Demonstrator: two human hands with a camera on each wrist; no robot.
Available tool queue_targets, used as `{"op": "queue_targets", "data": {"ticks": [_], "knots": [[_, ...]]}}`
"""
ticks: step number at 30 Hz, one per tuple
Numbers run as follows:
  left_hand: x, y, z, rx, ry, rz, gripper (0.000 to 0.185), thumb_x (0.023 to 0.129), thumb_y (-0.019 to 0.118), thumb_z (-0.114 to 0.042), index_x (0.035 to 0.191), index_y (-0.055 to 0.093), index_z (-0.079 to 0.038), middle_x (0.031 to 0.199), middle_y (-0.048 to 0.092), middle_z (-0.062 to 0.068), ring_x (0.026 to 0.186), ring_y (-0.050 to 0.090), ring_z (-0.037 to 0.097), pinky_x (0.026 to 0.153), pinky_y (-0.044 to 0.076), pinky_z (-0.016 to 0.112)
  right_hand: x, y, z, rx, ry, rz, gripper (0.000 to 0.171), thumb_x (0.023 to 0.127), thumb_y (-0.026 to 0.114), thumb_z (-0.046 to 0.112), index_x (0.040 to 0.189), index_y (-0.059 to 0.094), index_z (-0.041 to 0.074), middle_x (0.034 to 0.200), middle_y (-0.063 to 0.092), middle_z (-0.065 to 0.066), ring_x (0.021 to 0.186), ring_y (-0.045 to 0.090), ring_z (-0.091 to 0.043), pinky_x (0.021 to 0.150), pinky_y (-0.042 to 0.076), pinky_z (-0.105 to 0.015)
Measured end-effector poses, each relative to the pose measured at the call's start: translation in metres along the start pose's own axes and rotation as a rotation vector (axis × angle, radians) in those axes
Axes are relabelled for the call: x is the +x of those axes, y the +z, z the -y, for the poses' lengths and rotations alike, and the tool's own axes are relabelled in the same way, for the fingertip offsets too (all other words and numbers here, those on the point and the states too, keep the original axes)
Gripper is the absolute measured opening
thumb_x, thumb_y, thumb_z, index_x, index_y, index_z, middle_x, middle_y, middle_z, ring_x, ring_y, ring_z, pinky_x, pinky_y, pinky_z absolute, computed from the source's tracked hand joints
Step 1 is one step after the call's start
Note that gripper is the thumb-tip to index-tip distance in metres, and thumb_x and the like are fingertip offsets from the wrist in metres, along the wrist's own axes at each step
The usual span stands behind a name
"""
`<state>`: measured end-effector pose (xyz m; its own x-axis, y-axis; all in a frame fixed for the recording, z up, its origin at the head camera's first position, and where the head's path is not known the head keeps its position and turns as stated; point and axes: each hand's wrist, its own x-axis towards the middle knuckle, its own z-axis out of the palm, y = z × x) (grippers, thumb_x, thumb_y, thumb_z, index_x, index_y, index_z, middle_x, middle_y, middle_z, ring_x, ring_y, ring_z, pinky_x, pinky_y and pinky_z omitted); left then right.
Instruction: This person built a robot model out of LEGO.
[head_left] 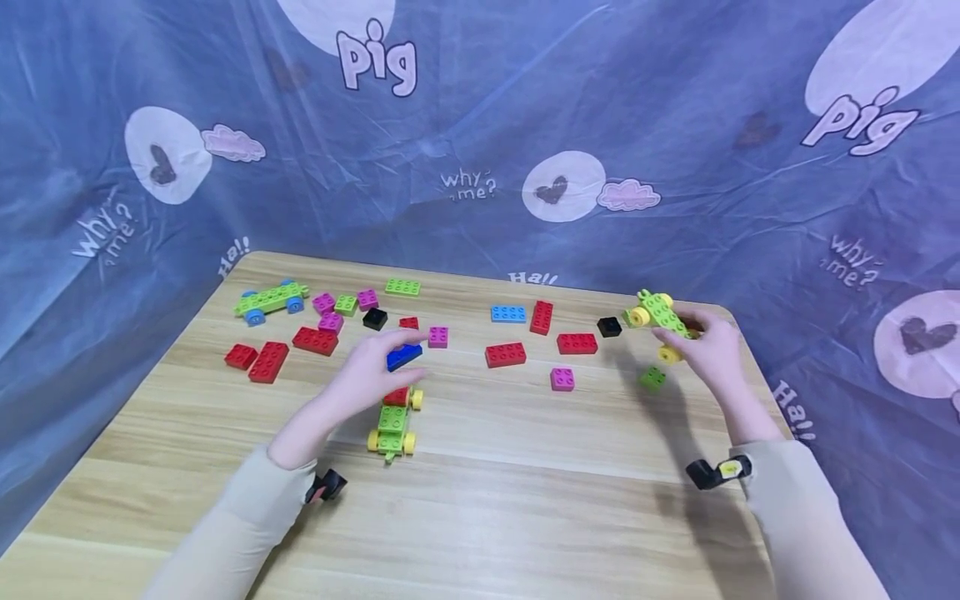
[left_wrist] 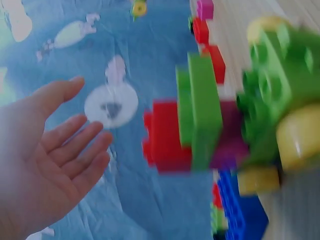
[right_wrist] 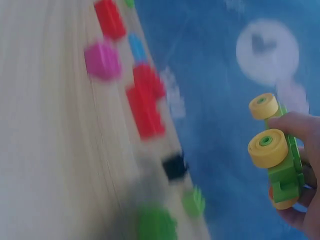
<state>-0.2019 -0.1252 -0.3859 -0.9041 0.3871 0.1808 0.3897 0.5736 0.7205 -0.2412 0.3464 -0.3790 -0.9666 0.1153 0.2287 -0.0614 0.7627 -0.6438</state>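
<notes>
My right hand (head_left: pixel 708 342) grips a green toy car base with yellow wheels (head_left: pixel 663 317), lifted above the table's right side. In the right wrist view its wheels (right_wrist: pixel 268 148) face the camera and the thumb lies along it. My left hand (head_left: pixel 371 367) hovers above a second green car base with yellow wheels (head_left: pixel 392 433), fingers spread and nothing between them. The left wrist view shows a stack on that base: a purple brick (left_wrist: pixel 231 137), a green brick (left_wrist: pixel 205 112) and a red brick (left_wrist: pixel 170 135). A blue brick (head_left: pixel 405 357) lies just beyond the left hand.
A green car base with blue wheels (head_left: pixel 272 300) stands at the back left, near loose red, pink, green and black bricks. Red bricks (head_left: pixel 506 355), a light blue brick (head_left: pixel 508 314) and a pink brick (head_left: pixel 562 379) lie mid-table. A patterned blue cloth (head_left: pixel 480 108) hangs behind the table.
</notes>
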Motion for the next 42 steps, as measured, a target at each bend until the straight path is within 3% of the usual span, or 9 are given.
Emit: {"op": "queue_targets", "data": {"ticks": [5, 10, 13, 19, 25, 34, 42], "knots": [[0.001, 0.018, -0.016, 0.000, 0.059, -0.027, 0.049, 0.085, 0.076, -0.017, 0.130, 0.061, -0.005, 0.132, 0.063, 0.013, 0.124, 0.057, 0.032, 0.102, 0.048, 0.049, -0.017, 0.019, 0.029, 0.018, -0.038, 0.021, 0.049, 0.084, 0.077, 0.024, 0.120, 0.064, -0.006, 0.108, 0.068, -0.027, 0.077, 0.051, 0.009, 0.063, 0.043, -0.004], [-0.003, 0.039, -0.025, 0.019, 0.081, -0.014, 0.052, 0.084, 0.077, -0.016, 0.131, 0.060, -0.006, 0.134, 0.061, 0.012, 0.123, 0.057, 0.031, 0.100, 0.049, 0.048, -0.035, 0.045, 0.051, 0.045, -0.050, 0.084, 0.046, 0.081, 0.079, 0.021, 0.117, 0.065, -0.004, 0.105, 0.070, -0.024, 0.088, 0.064, -0.022, 0.067, 0.047, -0.009], [-0.005, 0.052, -0.028, 0.022, 0.068, 0.014, 0.053, 0.084, 0.077, -0.017, 0.133, 0.058, -0.006, 0.136, 0.060, 0.011, 0.126, 0.056, 0.031, 0.103, 0.047, 0.048, -0.047, 0.061, 0.062, 0.066, -0.039, 0.136, 0.047, 0.080, 0.081, 0.022, 0.117, 0.065, -0.003, 0.105, 0.070, -0.023, 0.094, 0.066, -0.032, 0.070, 0.050, -0.016], [-0.005, 0.077, -0.029, 0.001, 0.016, 0.036, 0.057, 0.083, 0.077, -0.015, 0.135, 0.055, -0.006, 0.137, 0.058, 0.013, 0.127, 0.055, 0.031, 0.105, 0.046, 0.048, -0.071, 0.095, 0.072, 0.115, -0.006, 0.239, 0.049, 0.075, 0.084, 0.025, 0.114, 0.067, 0.001, 0.104, 0.071, -0.017, 0.092, 0.065, -0.028, 0.074, 0.055, -0.030], [-0.004, 0.091, -0.031, -0.024, -0.041, 0.064, 0.067, 0.081, 0.078, -0.015, 0.140, 0.049, -0.004, 0.142, 0.052, 0.016, 0.127, 0.053, 0.035, 0.106, 0.043, 0.053, -0.092, 0.121, 0.080, 0.139, 0.029, 0.309, 0.046, 0.074, 0.085, 0.024, 0.111, 0.068, 0.003, 0.106, 0.070, -0.015, 0.094, 0.064, -0.027, 0.082, 0.056, -0.039], [-0.003, 0.108, -0.029, 0.015, -0.061, 0.116, 0.071, 0.080, 0.080, -0.018, 0.141, 0.046, -0.002, 0.146, 0.047, 0.019, 0.133, 0.047, 0.038, 0.111, 0.039, 0.052, -0.110, 0.140, 0.084, 0.116, 0.039, 0.332, 0.039, 0.069, 0.088, 0.020, 0.101, 0.069, 0.006, 0.098, 0.071, -0.007, 0.090, 0.064, -0.020, 0.081, 0.055, -0.037], [0.001, 0.120, -0.023, 0.043, -0.061, 0.135, 0.072, 0.078, 0.081, -0.017, 0.139, 0.048, 0.000, 0.142, 0.051, 0.018, 0.129, 0.051, 0.037, 0.110, 0.040, 0.050, -0.115, 0.147, 0.084, 0.098, 0.017, 0.336, 0.039, 0.066, 0.090, 0.019, 0.096, 0.068, 0.007, 0.091, 0.071, -0.004, 0.084, 0.064, -0.016, 0.078, 0.055, -0.034]]}}
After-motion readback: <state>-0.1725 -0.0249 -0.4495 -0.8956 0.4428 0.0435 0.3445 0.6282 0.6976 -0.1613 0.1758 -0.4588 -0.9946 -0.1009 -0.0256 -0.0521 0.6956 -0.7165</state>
